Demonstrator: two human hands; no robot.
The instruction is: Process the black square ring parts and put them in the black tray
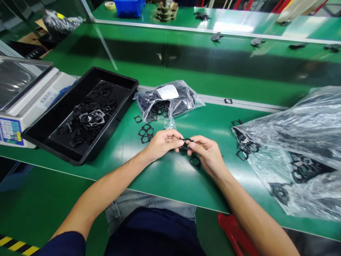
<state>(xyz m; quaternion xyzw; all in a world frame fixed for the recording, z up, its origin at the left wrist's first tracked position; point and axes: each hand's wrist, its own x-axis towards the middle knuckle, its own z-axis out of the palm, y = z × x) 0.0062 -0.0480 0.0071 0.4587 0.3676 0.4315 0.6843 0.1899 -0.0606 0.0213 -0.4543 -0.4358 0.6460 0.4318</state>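
My left hand (164, 144) and my right hand (207, 153) meet above the green bench, thumbs and fingers pinching a small black plastic frame (185, 145) between them. The fingertips cover part of it, so I cannot tell whether it is one piece or two. Just below the right hand, a black ring-shaped frame (195, 161) lies on the bench. To the left of my hands, several black ring frames (146, 133) rest flat in a cluster. Behind them lies a clear plastic bag (183, 97) filled with black parts, its mouth towards me.
A black tray (90, 156) of loose parts stands at left, beside a weighing scale (16, 124). Large clear bags (306, 124) spill black parts at right. A single frame (228, 101) sits on the metal rail. A blue bin (129, 8) stands at the back.
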